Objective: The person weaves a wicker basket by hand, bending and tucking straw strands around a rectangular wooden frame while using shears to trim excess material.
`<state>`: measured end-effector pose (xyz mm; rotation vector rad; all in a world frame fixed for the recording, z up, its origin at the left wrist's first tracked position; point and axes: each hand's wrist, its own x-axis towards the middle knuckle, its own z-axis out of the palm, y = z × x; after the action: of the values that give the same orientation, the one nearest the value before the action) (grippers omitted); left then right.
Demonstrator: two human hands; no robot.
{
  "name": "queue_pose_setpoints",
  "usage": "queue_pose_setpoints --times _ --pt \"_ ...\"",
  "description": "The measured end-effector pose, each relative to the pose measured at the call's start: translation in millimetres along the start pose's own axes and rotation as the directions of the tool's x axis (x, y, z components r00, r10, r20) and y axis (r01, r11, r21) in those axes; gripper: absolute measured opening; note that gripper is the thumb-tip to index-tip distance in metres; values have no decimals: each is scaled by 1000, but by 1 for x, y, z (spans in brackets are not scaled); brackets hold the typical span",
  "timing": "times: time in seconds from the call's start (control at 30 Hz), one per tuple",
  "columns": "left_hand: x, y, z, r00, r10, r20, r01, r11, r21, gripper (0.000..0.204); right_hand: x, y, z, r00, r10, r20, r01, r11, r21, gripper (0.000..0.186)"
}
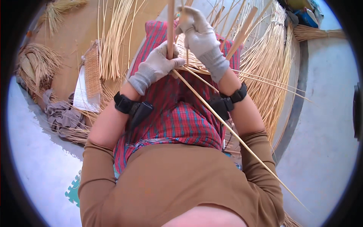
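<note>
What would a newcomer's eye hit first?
Probably the long pale cane, slanting from the gloved left hand toward the lower right. Next, the gloved right hand at upper centre, beside the left. Then the red plaid cloth across the lap and the big cane bundle, upper right.

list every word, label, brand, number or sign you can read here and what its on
No text can be read anywhere.
White sheet by the woven panel: any marks too small to read.
Blue item at upper right: too blurred to read.
Black wrist device on the left arm: none visible.
</note>
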<state>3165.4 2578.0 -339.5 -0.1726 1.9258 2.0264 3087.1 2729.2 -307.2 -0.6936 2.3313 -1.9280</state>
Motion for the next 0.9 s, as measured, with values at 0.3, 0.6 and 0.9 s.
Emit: queue_pose_setpoints --times 0.3,0.6,0.9 --pt "-4 -9 7 983 139 -122 -129 988 85 42 -86 -48 -63 885 303 352 127 572 -810 55" --pt "-8 -8 8 986 124 -113 -122 992 29 40 -160 -63 -41 993 84 84 -20 816 -577 78" --pt "-2 -30 20 896 350 -272 -268 917 295 41 -170 -9 -105 793 389 -469 -400 913 80 109"
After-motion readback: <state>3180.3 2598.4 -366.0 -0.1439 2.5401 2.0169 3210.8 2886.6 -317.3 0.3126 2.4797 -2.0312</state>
